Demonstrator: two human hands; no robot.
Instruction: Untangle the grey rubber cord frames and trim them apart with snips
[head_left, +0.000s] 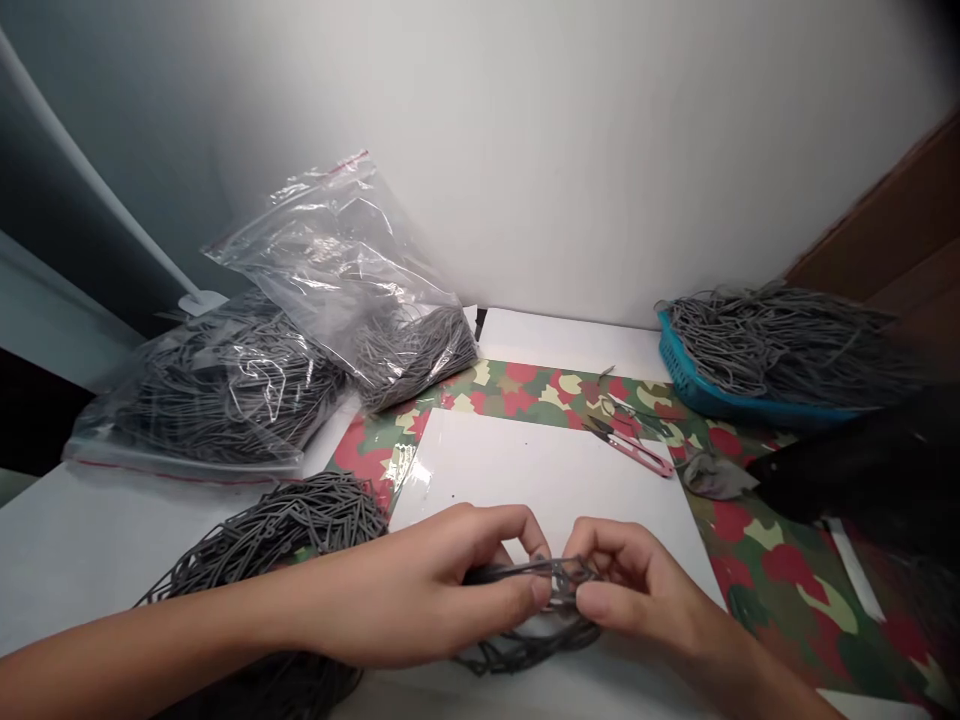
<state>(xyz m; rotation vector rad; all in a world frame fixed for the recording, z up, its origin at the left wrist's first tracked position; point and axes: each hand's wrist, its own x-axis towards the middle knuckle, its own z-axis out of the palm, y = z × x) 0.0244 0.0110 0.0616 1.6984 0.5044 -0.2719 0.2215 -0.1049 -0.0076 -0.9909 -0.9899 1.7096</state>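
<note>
Low in the view, my left hand (469,585) is closed, thumb and fingers pinching a small bundle of thin dark grey strands (517,652). My right hand (630,580) pinches the same bundle just across from it. A narrow gap lies between the two sets of fingertips, where the strands cross or loop; the exact detail there is blurred. Under and behind my left forearm lies a large heap of similar grey strands (322,515) with angular bends. A white sheet (487,460) lies beneath and beyond my hands.
Pink-handled thread snips (637,455) lie at the sheet's right edge on a camouflage-patterned mat (780,570). A blue basket (679,365) piled with grey strands stands back right. Two clear zip bags (322,230) (217,400) of strands sit back left. A dark object (862,460) juts in from the right.
</note>
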